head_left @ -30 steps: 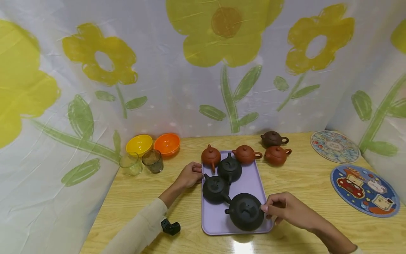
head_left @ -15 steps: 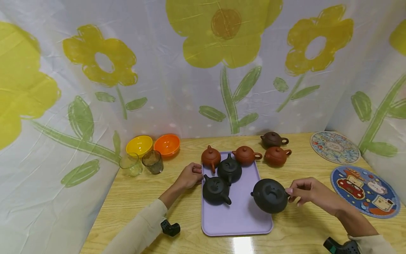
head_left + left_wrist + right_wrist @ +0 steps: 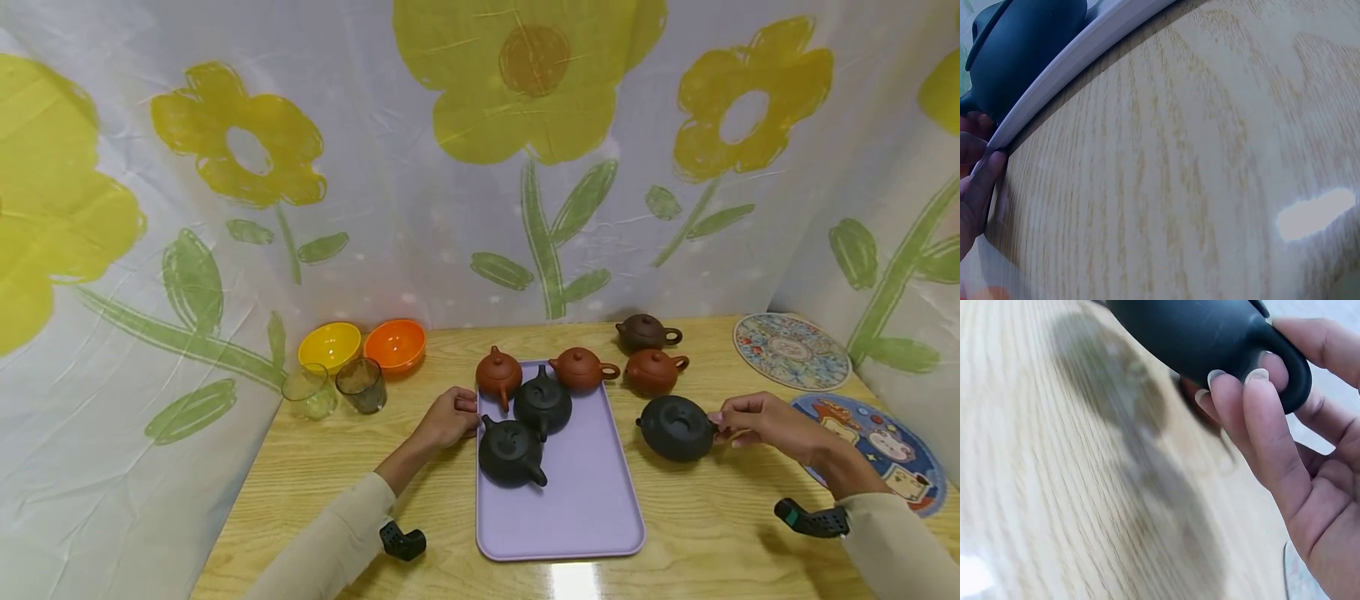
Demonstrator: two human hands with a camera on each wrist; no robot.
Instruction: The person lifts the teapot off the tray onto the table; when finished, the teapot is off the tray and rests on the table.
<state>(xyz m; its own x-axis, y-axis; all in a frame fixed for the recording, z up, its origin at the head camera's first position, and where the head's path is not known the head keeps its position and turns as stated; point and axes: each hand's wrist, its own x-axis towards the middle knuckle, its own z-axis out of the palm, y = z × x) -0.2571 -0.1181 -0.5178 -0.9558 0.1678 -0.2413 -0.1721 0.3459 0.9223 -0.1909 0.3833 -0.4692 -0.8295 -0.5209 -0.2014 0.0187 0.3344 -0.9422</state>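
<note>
- Black teapot (image 3: 677, 427): now off the tray (image 3: 592, 500), low over or on the table (image 3: 720, 517) to the tray's right, just in front of a red teapot (image 3: 655, 369). A second ago it stood at the tray's near right corner.
- Right hand (image 3: 757, 417): fingers (image 3: 1260, 419) curled through the pot's handle (image 3: 1294, 369), gripping it.
- Meaning: the transfer off the tray looks almost done; release remains.
- Left hand (image 3: 448, 417): unmoved, fingers pinching the tray's left edge, steadying it.
- Two black pots (image 3: 525, 429) remain on the tray.

Black teapot (image 3: 677, 427), lilac tray (image 3: 585, 508), orange bowl (image 3: 395, 342), yellow bowl (image 3: 329, 345), yellow-flowered white backdrop (image 3: 450, 167)
</note>
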